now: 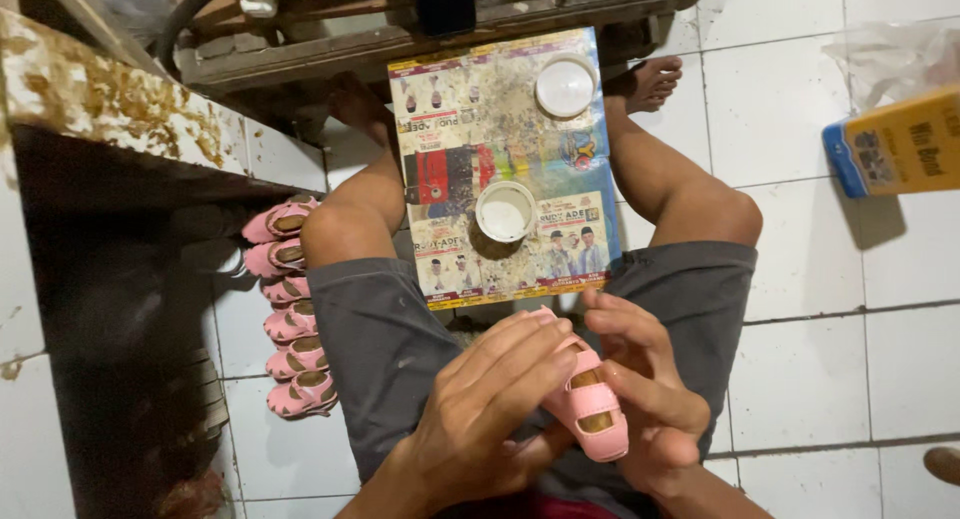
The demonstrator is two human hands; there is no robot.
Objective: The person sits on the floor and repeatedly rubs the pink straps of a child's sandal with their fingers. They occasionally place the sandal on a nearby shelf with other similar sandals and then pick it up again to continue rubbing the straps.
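Shoe: you held one small pink shoe (pixel 588 404) over your lap, sole side turned partly up, between the fingers of both hands.
Left hand: your left hand (pixel 490 414) lay over the near side of the shoe, fingers (pixel 520 364) stretched long across its upper and closed on it from that side.
Right hand: your right hand (pixel 640 389) cupped the far side, thumb and fingers curled narrowly round the strap end, so both hands were holding the same shoe.
Doing it well: I judged that the grip worked best with the left fingers flat to steady the body while the right fingertips did the fine pressing at the strap; squeezing hard would likely have bent so soft a shoe.
Board: just beyond your fingertips a printed board (pixel 505 164) rested across your knees, speckled and stained.
Tubs: two round white tubs sat on that board, one open tub (pixel 505 212) close ahead of your fingers and one lidded tub (pixel 565 87) farther off at the board's far corner.
Finished shoes: six pink shoes (pixel 290 314) stood in a row on the tiled floor (pixel 800 359), well off to the left of your left fingers, beside your thigh.
Box: one yellow and blue box (pixel 895 144) stood well to the right of your right fingers.
Counter: a stained counter (pixel 110 99) ran along your far left.
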